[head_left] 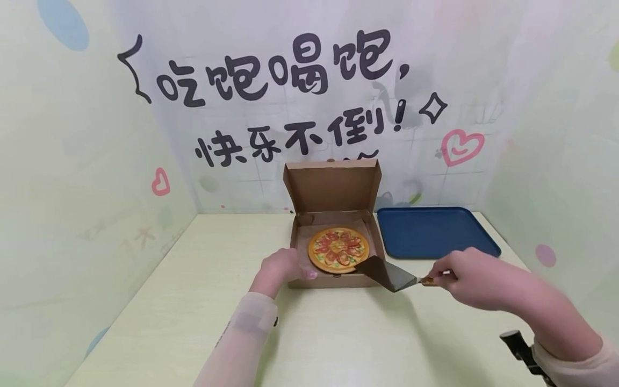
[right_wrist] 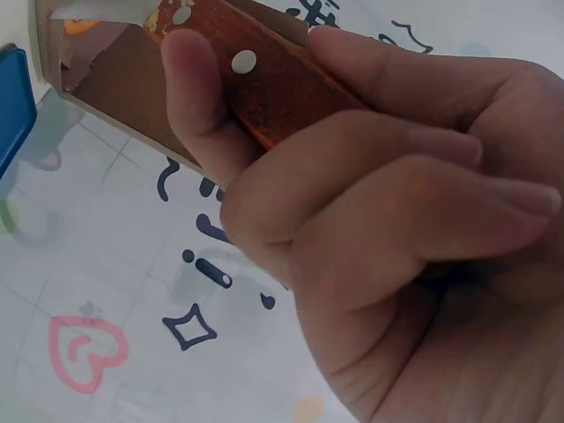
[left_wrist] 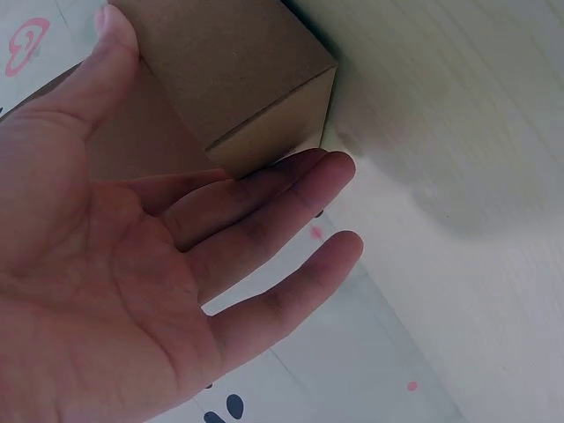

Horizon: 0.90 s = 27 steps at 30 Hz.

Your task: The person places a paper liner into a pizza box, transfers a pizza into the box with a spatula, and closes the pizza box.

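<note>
A round pizza lies on paper in the cardboard pizza box, whose lid stands up at the back. My left hand holds the box's front left corner, thumb over the front wall. From the left wrist view, the fingers lie along the outside of the box wall. The wooden handle of a spatula is gripped in my right hand. Its flat metal blade tilts over the box's front right corner, the tip overlapping the pizza's edge.
A blue tray lies on the pale tabletop to the right of the box. Behind the table hangs a white backdrop with dark lettering, and similar walls close off both sides.
</note>
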Motion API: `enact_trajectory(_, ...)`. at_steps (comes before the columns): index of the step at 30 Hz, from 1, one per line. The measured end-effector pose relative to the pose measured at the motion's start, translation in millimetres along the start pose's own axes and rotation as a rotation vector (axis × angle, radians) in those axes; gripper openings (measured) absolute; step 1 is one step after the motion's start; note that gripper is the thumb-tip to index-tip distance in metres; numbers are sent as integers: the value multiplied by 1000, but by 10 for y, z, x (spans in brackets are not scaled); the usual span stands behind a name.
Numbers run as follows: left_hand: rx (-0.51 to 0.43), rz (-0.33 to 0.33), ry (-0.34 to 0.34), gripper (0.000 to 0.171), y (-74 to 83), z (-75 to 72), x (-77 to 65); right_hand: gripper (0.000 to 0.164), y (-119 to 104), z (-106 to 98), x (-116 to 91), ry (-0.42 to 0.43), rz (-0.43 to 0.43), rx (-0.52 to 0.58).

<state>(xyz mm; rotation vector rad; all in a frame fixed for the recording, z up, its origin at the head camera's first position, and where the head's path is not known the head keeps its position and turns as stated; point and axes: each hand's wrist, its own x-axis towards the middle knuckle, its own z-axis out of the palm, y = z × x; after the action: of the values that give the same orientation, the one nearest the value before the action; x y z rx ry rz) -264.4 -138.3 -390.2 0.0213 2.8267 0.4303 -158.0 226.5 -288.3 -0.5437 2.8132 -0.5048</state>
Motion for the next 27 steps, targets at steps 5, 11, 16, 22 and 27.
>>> enact_trajectory(5, -8, 11, 4, 75, 17, 8, -4, 19, 82, 264, -120, 36, 41, 59)
enact_trajectory(11, 0, 15, 8, 74, 4, 7, 0, 11, 59, 624, -167, 63, 98, 236)
enact_trajectory(16, 12, 27, 12, 73, 16, -27, 11, 8, -46, 865, -121, 130, 186, 336)
enact_trajectory(22, 0, 20, 7, 74, 17, -38, -14, 16, -117, 983, -49, 186, 243, 357)
enact_trajectory(27, 3, 25, 4, 77, 30, -39, -32, 21, -123, 1035, -9, 201, 249, 392)
